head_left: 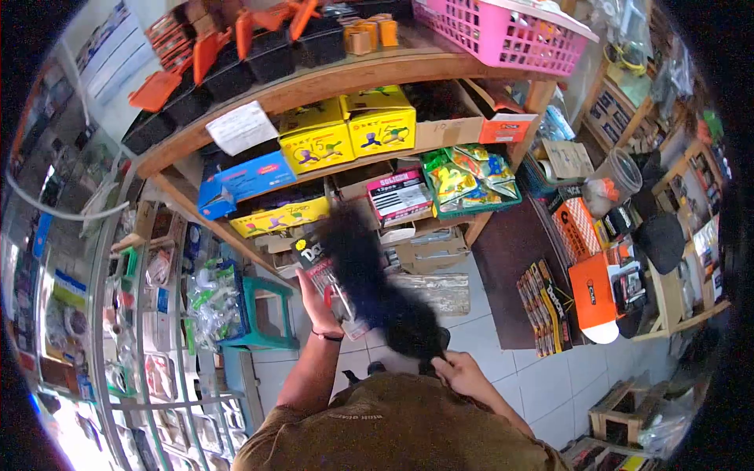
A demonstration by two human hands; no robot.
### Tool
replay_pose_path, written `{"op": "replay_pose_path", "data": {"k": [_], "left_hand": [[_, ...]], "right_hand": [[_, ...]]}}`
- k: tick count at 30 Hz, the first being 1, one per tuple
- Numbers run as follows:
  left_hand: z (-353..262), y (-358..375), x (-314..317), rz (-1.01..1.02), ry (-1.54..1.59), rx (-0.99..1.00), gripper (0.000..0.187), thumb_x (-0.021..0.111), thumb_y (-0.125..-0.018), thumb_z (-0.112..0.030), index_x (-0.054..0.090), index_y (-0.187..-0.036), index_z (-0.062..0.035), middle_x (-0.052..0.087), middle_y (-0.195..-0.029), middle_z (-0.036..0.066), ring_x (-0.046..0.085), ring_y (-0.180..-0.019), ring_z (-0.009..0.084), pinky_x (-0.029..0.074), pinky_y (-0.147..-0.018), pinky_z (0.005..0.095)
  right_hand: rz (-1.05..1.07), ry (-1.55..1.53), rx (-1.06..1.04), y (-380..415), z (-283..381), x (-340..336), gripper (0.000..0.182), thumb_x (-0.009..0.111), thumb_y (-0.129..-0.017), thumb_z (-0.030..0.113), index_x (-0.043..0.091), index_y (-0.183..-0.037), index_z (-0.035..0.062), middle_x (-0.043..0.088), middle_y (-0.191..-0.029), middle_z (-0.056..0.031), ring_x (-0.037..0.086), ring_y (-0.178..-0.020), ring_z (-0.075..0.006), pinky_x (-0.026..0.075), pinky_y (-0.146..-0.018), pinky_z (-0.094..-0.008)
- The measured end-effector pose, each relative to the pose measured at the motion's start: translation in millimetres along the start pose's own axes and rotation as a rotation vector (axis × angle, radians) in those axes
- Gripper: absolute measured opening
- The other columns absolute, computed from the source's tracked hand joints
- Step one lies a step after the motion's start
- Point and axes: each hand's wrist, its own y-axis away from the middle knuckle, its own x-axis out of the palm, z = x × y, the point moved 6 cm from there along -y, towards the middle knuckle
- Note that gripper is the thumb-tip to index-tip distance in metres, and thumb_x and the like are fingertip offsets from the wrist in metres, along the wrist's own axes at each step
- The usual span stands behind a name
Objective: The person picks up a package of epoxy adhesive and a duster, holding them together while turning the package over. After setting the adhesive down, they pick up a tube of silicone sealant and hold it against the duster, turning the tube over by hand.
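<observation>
My left hand (318,304) is closed around a packaged item (320,276), a flat pack with a dark header card and something red inside. My right hand (459,372), at the lower middle, grips the end of a fluffy black duster (361,263). Smeared by motion, the duster's long dark head slants up and left, overlapping the pack's right side. The duster's handle is mostly hidden by the fist.
Ahead stands a wooden shelf (314,93) with yellow boxes (316,147), a green basket (471,182) of packets and a pink basket (503,35) on top. A green stool (267,290) is at left, near glass display shelving. Boxed goods (593,290) stand at right.
</observation>
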Motion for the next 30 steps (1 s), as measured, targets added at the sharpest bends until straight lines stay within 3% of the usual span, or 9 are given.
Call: {"op": "replay_pose_path", "data": {"k": [1, 5, 7, 11, 13, 17, 21, 26, 30], "left_hand": [[2.9, -0.8, 5.4, -0.188, -0.477, 0.103, 0.052, 0.035, -0.087, -0.050, 0.041, -0.123, -0.0124, 0.054, -0.112, 0.007, 0.057, -0.095, 0.0229, 0.051, -0.074, 0.0437], [15.3, -26.3, -59.3, 0.014, -0.382, 0.028, 0.050, 0.039, -0.086, -0.047, 0.044, -0.119, -0.0103, 0.051, -0.114, 0.010, 0.046, -0.106, 0.0263, 0.035, -0.093, 0.0429], [54.4, -34.2, 37.5, -0.131, -1.151, 0.188, 0.048, 0.036, -0.087, -0.047, 0.048, -0.114, -0.0082, 0.053, -0.109, 0.011, 0.050, -0.100, 0.0239, 0.039, -0.089, 0.0408], [103.1, -56.8, 36.9, 0.014, -0.059, -0.186, 0.060, 0.032, -0.084, -0.056, 0.044, -0.119, -0.0081, 0.052, -0.112, 0.013, 0.053, -0.096, 0.0318, 0.046, -0.078, 0.0475], [130.7, -64.8, 48.6, 0.019, -0.405, -0.260, 0.077, 0.027, -0.078, -0.068, 0.039, -0.124, -0.0085, 0.049, -0.118, 0.015, 0.047, -0.104, 0.0440, 0.044, -0.076, 0.0565], [135.0, -86.3, 23.7, -0.094, -0.471, -0.009, 0.059, 0.031, -0.087, -0.054, 0.041, -0.123, -0.0078, 0.054, -0.113, 0.012, 0.058, -0.093, 0.0256, 0.051, -0.075, 0.0374], [200.5, -82.9, 77.2, 0.045, -0.385, -0.230, 0.079, 0.032, -0.079, -0.065, 0.033, -0.127, -0.0030, 0.046, -0.122, 0.016, 0.050, -0.104, 0.0367, 0.047, -0.077, 0.0537], [190.1, -91.6, 31.2, -0.124, -0.430, -0.049, 0.076, 0.030, -0.080, -0.065, 0.036, -0.126, -0.0053, 0.043, -0.124, 0.017, 0.048, -0.106, 0.0366, 0.040, -0.089, 0.0494], [222.7, -78.7, 44.5, -0.148, -0.512, -0.316, 0.071, 0.027, -0.081, -0.064, 0.042, -0.121, -0.0074, 0.056, -0.106, 0.016, 0.058, -0.088, 0.0288, 0.049, -0.077, 0.0445]], "right_hand": [[-0.009, 0.004, -0.040, -1.7, 0.6, -5.4, 0.026, 0.054, -0.086, 0.026, 0.058, -0.081, 0.0007, 0.047, -0.051, -0.0092, 0.043, -0.047, -0.0114, 0.038, -0.047, -0.0302], [-0.028, 0.009, -0.106, -3.3, -2.2, -37.9, 0.025, 0.053, -0.087, 0.024, 0.055, -0.076, 0.0014, 0.047, -0.052, -0.0040, 0.044, -0.048, -0.0093, 0.037, -0.046, -0.0268], [-0.096, -0.044, -0.054, -3.4, -5.6, -57.1, 0.028, 0.052, -0.087, 0.022, 0.052, -0.069, 0.0005, 0.048, -0.053, 0.0003, 0.044, -0.050, -0.0078, 0.036, -0.047, -0.0252], [-0.055, -0.027, -0.195, -11.1, -14.2, -83.4, 0.022, 0.053, -0.085, 0.022, 0.057, -0.078, 0.0008, 0.045, -0.050, -0.0085, 0.043, -0.047, -0.0114, 0.037, -0.046, -0.0287], [-0.066, -0.002, -0.247, -7.7, -5.4, -103.1, 0.023, 0.053, -0.086, 0.022, 0.056, -0.078, 0.0005, 0.046, -0.050, -0.0090, 0.043, -0.047, -0.0115, 0.038, -0.046, -0.0292], [-0.059, 0.000, -0.068, -16.9, -40.2, -136.9, 0.019, 0.054, -0.085, 0.020, 0.059, -0.087, 0.0021, 0.053, -0.058, -0.0142, 0.047, -0.051, -0.0146, 0.040, -0.051, -0.0319], [-0.030, 0.115, -0.315, -0.8, -19.1, -173.1, 0.018, 0.055, -0.084, 0.019, 0.058, -0.087, 0.0012, 0.056, -0.065, -0.0173, 0.050, -0.054, -0.0141, 0.041, -0.053, -0.0323], [-0.075, -0.140, -0.087, 5.1, -32.5, -193.7, 0.018, 0.056, -0.084, 0.018, 0.057, -0.085, 0.0003, 0.055, -0.064, -0.0183, 0.049, -0.055, -0.0131, 0.041, -0.053, -0.0325], [-0.167, 0.175, -0.345, 6.9, -25.6, -202.8, 0.023, 0.057, -0.083, 0.017, 0.051, -0.072, -0.0021, 0.042, -0.051, -0.0099, 0.039, -0.049, -0.0116, 0.034, -0.046, -0.0292]]}}
